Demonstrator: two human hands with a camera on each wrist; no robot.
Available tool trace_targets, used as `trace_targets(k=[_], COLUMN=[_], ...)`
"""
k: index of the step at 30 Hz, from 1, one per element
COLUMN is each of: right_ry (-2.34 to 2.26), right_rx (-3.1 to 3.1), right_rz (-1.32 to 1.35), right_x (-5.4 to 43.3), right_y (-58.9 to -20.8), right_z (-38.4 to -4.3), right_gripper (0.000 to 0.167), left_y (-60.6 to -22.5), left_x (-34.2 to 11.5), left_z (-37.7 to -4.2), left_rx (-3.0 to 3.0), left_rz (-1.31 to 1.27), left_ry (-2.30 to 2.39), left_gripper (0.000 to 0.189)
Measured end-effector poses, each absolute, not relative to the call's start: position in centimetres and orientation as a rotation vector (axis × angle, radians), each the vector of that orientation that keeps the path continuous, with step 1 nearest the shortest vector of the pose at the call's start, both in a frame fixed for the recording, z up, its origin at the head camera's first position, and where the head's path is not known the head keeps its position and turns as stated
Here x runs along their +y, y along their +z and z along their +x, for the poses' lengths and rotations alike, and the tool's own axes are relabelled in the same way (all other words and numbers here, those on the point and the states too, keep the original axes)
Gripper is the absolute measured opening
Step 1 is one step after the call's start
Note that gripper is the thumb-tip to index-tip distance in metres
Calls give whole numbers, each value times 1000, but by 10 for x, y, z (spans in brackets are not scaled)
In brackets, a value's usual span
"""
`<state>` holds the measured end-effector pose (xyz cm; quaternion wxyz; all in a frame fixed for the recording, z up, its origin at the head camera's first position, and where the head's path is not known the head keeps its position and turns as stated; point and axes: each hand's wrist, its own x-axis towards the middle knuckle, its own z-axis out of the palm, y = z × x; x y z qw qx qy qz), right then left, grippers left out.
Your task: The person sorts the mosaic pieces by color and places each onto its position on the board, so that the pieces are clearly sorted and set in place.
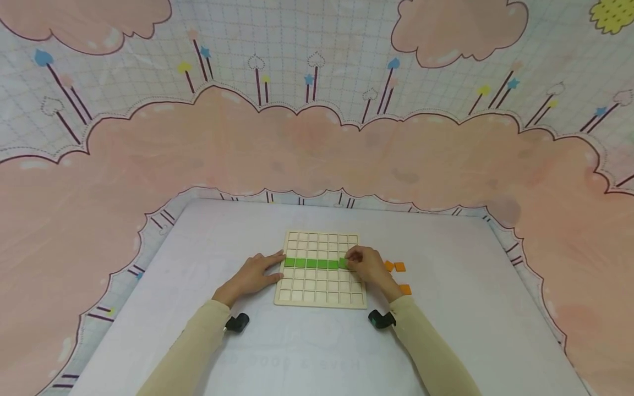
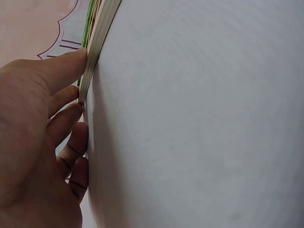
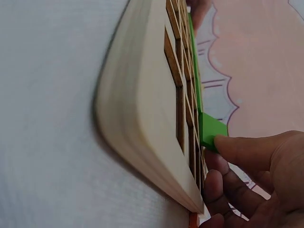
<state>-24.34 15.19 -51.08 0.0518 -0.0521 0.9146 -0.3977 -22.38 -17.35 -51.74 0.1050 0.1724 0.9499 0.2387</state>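
A square wooden grid board lies on the white table, with a row of green tiles set across its middle. My left hand rests at the board's left side, thumb and fingertips against the edge, as the left wrist view also shows. At the row's right end, my right hand pinches a green tile between thumb and fingers. In the right wrist view this tile stands tilted up over the grid, its lower edge right at the cells. The other cells in sight hold no tiles.
Orange tiles lie on the table just right of the board, partly behind the right hand and wrist. One more orange tile sits nearer me. Black wrist cameras stick out from both sleeves. A patterned cloth hangs behind the table.
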Motion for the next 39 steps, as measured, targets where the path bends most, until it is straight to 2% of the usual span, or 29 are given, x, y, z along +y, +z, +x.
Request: trace_targets(k=[39], right_ry=[-1152], right_rx=[2814], right_rz=[-179], right_x=[151], right_y=[-508], right_z=[-240], right_gripper=[15], left_y=[-522], left_x=[-176], left_z=[-227], left_rx=[2788], left_rz=[515], left_ry=[731], left_gripper=[59])
